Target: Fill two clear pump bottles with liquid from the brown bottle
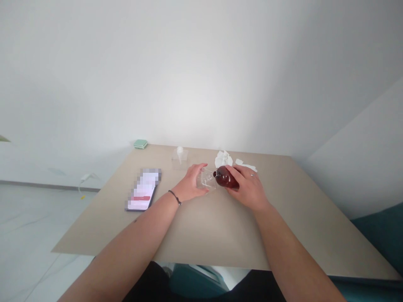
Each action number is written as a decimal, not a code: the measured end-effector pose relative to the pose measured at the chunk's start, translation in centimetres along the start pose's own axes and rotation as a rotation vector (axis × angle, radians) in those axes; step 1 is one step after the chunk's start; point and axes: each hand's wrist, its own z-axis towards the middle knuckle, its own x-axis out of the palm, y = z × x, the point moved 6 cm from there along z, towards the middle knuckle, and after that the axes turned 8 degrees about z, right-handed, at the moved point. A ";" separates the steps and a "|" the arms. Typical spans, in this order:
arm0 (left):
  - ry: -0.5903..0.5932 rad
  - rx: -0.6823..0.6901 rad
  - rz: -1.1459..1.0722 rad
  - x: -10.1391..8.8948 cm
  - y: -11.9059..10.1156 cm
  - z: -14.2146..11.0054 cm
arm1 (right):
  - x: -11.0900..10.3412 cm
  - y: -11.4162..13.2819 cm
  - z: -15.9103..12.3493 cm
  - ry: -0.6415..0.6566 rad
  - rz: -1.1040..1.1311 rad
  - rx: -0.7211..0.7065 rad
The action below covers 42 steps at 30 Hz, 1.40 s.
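Note:
My left hand is wrapped round a clear plastic container, its fingers and thumb on opposite sides. In my right hand lies a dark brown bottle, tilted almost level with its uncapped mouth pointing left. The bottle's mouth is right by the container's rim; whether the two touch, I cannot tell. No liquid stream shows between them. Behind the hands, a white pump top rests on or in a clear box. Crumpled white tissue sits just beyond the bottle.
On the beige table, a phone lies to the left of my left forearm. A small green case is at the far left corner. Another strip of white tissue lies behind my right hand. The wall borders the table's back edge.

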 end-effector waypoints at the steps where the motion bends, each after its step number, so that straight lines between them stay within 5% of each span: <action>1: 0.003 -0.001 0.000 0.0 0.0 0.0 | 0.0 0.0 0.0 0.004 -0.006 0.002; 42: -0.020 -0.023 -0.021 0.1 0.0 0.2 | -2.3 1.7 1.8 0.148 -0.267 -0.125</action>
